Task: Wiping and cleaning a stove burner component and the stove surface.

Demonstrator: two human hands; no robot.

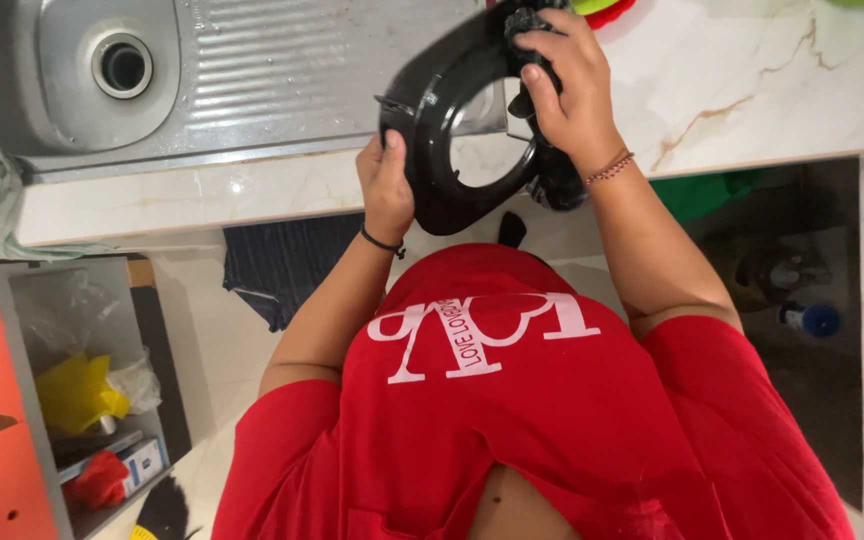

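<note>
The light is bright and even, falling from above, warm on the marble counter [752, 90], which nearly washes out toward the upper right of the frame. The steel sink [242, 70] in the upper left shows soft sheen along its ridges rather than hard glare. Small white highlights glint on the glossy black ring-shaped part [432, 120] near the top centre, whose upper edge smears with motion blur. The right hand [572, 95] is slightly soft too. The red shirt [512, 420] at the bottom is sharp and saturated. The recess at the right edge lies in deep shadow, its contents dim. Straight edges bow slightly toward the corners.
</note>
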